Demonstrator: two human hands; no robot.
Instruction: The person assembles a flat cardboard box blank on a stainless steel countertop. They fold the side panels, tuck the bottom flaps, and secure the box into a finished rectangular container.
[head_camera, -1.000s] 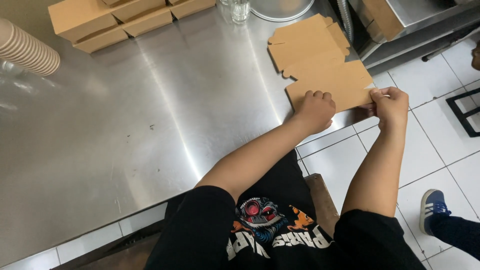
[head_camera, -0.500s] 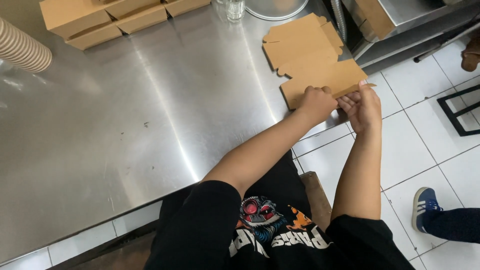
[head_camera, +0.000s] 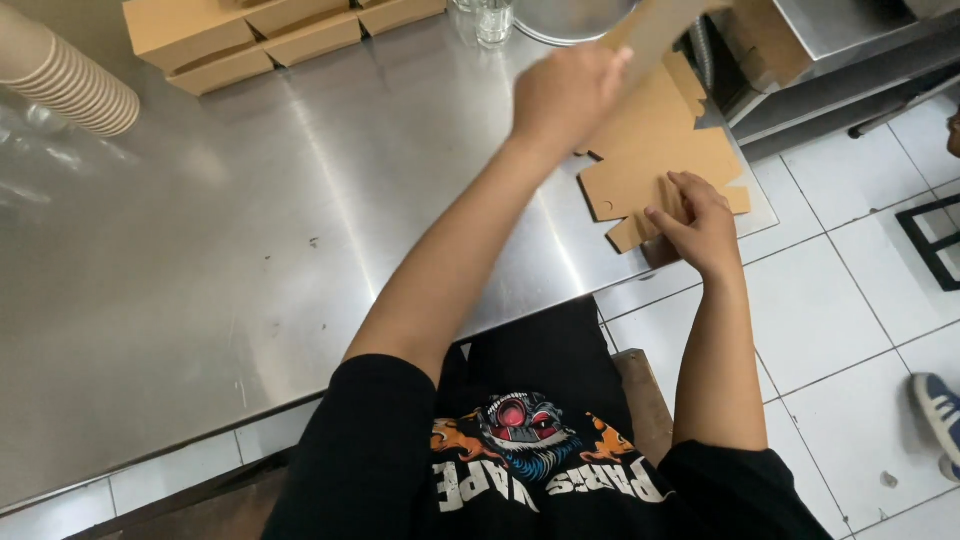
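Surface: a brushed stainless-steel table (head_camera: 250, 220) fills most of the view, scuffed and reflective, its near edge running from 8 o'clock up toward 3 o'clock.
Room: white floor tiles (head_camera: 830, 320) with dark grout lie to the right of the table; a steel shelf unit (head_camera: 830, 40) stands at 1 o'clock.
Left hand: the left hand (head_camera: 565, 95) is raised above the table at 12 o'clock, fingers closed on a flat cardboard blank (head_camera: 655, 25) that tilts up out of the top of the frame — blurred, so its edges are unclear.
Right hand: the right hand (head_camera: 700, 220) lies at 2 o'clock, fingers spread and pressing down on the stack of flat cardboard blanks (head_camera: 660, 150); it grips nothing.
Stack: brown die-cut sheets at the table's right corner, one corner hanging just past the edge.
Folded boxes: a row of assembled brown boxes (head_camera: 270, 30) sits at 11 o'clock, well apart from the hands.
Cups: a nested column of paper cups (head_camera: 65, 80) lies on its side at 10 o'clock.
Glass: a small clear glass (head_camera: 493, 20) stands at 12 o'clock beside a round metal lid (head_camera: 570, 18).
In the way: the left forearm crosses the table in front of the stack's left side.
Other person: a blue shoe (head_camera: 940, 415) shows on the tiles at 4 o'clock.
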